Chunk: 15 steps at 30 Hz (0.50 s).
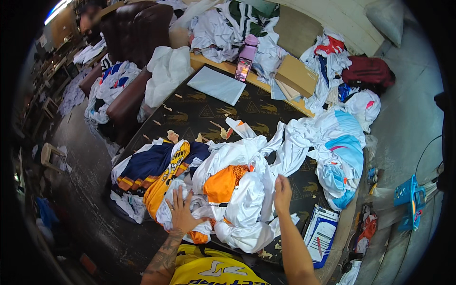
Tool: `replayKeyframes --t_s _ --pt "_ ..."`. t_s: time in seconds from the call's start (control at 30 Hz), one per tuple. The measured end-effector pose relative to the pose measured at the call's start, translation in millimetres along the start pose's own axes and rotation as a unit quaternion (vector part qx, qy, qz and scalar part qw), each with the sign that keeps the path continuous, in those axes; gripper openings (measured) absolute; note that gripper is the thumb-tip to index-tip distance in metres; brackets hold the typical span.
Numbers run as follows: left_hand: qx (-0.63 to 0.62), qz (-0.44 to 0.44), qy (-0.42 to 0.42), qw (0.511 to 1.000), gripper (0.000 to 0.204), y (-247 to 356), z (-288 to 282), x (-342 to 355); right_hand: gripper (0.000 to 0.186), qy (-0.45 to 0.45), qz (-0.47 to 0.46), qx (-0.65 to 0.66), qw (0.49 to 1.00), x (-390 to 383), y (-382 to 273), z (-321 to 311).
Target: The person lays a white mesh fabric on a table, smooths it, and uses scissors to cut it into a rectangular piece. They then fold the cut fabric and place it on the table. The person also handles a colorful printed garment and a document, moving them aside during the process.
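On the dark table lies a heap of white garments (247, 204) with orange patches, among them an orange piece (221, 186). My left hand (183, 213) rests on the near left of this heap, fingers spread over the white cloth. At the heap's right side is my right hand (283, 195), seen edge-on beside the white fabric with its fingers pointing away from me; it appears open. Navy garments (147, 166) with a yellow-orange band (166, 185) lie against the heap's left. White and light blue garments (339, 147) form another pile at the right.
A white sheet-like pack (217, 85), a phone (242, 69), a pink bottle (250, 47) and a cardboard box (297, 76) are at the far side. Clipboards (320, 237) with papers and a pen sit near right. Brown armchairs (135, 33) stand at far left; a blue plastic basket (409, 202) is right.
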<state>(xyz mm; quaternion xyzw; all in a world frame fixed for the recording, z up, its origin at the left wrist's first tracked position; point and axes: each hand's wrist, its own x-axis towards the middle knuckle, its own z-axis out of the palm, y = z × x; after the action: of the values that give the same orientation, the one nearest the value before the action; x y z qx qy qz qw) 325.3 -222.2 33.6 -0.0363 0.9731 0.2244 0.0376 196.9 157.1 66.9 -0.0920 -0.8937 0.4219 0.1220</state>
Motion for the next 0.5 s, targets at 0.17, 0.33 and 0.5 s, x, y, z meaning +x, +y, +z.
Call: replayKeyframes --t_s 0.17,0.33,0.5 --pt "-0.043 -0.029 0.090 0.995 0.077 -57.7 -26.0 11.3 0.049 -0.186 0.098 -0.185 0.960 -76.3 -35.2 12.4" --pt "0.018 -0.008 0.178 0.984 0.036 -188.1 -56.4 31.7 0.043 -0.227 0.100 0.055 0.967 -124.5 -104.0 19.1" --pt "-0.034 0.004 0.215 0.976 0.026 -329.6 -103.9 71.4 0.036 -0.197 0.072 0.015 0.978 -129.9 -115.8 45.0"
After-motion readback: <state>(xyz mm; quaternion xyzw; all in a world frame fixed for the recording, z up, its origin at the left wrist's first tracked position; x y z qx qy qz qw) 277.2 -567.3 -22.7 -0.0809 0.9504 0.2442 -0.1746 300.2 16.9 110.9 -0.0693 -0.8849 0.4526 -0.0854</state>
